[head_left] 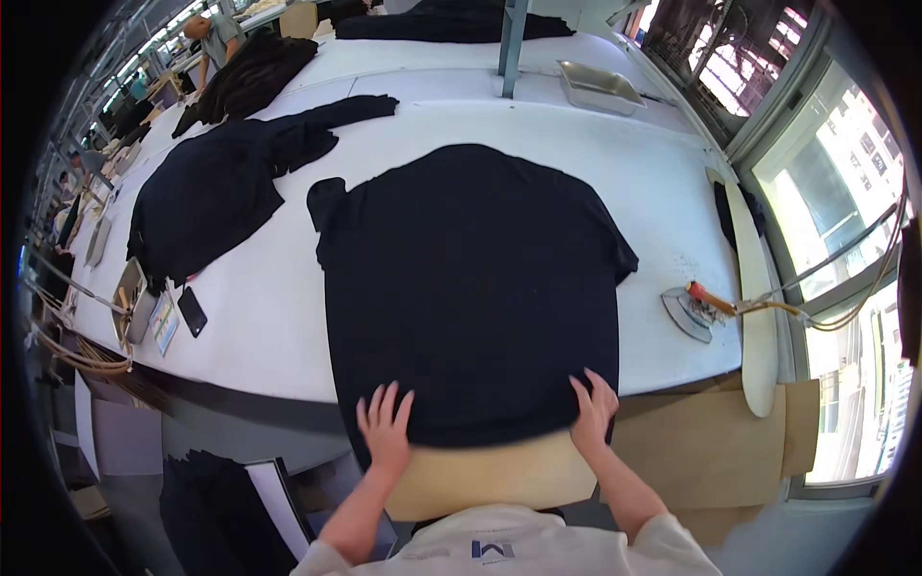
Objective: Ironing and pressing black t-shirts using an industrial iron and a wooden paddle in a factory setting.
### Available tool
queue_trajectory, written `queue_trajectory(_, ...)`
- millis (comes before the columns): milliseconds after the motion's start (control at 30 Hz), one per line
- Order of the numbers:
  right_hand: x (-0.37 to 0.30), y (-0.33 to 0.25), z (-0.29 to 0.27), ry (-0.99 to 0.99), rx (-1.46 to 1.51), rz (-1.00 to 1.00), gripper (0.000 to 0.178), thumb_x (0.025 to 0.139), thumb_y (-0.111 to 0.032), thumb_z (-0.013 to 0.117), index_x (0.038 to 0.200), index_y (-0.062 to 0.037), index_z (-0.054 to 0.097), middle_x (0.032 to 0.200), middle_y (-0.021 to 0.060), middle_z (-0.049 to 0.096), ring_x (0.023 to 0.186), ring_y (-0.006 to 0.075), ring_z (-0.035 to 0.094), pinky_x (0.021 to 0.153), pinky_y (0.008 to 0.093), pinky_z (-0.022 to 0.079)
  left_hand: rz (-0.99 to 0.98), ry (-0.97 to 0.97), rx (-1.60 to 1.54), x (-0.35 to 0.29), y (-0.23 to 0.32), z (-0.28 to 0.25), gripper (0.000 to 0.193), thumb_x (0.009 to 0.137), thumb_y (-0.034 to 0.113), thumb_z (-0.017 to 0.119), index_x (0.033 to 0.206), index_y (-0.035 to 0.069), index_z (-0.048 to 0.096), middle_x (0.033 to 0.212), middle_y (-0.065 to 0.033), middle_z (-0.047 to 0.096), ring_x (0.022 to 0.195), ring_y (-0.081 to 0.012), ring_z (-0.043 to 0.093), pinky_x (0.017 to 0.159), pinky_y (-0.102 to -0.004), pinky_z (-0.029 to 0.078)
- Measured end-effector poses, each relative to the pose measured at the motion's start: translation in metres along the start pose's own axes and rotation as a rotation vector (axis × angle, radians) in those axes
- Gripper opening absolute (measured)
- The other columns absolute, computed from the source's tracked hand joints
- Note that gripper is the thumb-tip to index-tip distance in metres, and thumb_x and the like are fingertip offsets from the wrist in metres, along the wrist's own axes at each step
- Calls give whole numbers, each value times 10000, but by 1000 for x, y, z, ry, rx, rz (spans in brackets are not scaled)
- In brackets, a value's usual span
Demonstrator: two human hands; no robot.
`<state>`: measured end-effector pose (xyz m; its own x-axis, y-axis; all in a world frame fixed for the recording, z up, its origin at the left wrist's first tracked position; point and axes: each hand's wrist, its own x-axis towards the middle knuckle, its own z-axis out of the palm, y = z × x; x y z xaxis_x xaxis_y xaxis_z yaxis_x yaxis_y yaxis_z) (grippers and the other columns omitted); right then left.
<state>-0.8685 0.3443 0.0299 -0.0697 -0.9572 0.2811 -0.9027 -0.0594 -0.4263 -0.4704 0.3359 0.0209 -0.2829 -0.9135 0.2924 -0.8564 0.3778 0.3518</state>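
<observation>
A black short-bodied garment (471, 278), like a sweater or shirt, lies spread flat on the white table in front of me. Its hem reaches over the near edge. Below the hem shows a tan board (490, 477); whether it runs up inside the garment is hidden. My left hand (386, 432) rests on the left hem corner, fingers stretched out and apart. At the right hem corner my right hand (593, 415) lies on the cloth with its fingers spread. Right of the garment an iron (690, 312) with a red-orange handle stands on the table.
Another dark garment (206, 197) lies on the left, beside a phone (193, 312) and a metal tray (137, 300). Farther back are a dark pile (252, 75), a grey post (512, 48) and a metal pan (600, 88). Cardboard (696, 446) is at right; a person (219, 38) stands far left.
</observation>
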Motion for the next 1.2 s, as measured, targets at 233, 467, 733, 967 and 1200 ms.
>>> queue_trajectory(233,-27,24,-44,-891,-116,94,378,746,-167,735,1124,-156,726,975,154,764,1002,378,728,904,483,567,-271,-543,-167,-84,-6,-16,468,810,84,677,1274,123,624,1054,-184,744,1000,-386,722,919,-474,567)
queue_trajectory(467,265,37,-83,-309,337,-20,333,897,-232,741,1167,-39,705,1074,149,733,993,324,722,899,417,553,-260,-43,-543,214,-127,-98,436,996,277,666,1361,44,618,1296,-133,668,1201,-247,634,1056,-361,478)
queue_trajectory(733,553,58,-75,-280,544,36,398,1012,-397,683,1022,-2,727,875,-23,654,837,84,554,786,273,456,-507,408,-408,391,-281,-114,654,1137,506,310,1345,-18,640,1282,-199,661,1290,-259,561,1141,-351,366)
queue_trajectory(967,593,19,-93,-161,511,-109,399,1068,-427,599,824,-112,572,748,-109,381,693,39,325,611,266,272,139,590,478,483,-226,-192,425,1103,385,441,1144,4,625,901,-208,720,873,-427,700,849,-520,529)
queue_trajectory(1200,603,67,-162,423,223,48,393,1087,-387,504,948,-54,659,869,77,667,796,194,600,731,342,466,-70,294,308,558,-97,-204,460,1110,482,398,1031,74,593,775,-216,705,792,-455,689,703,-557,518)
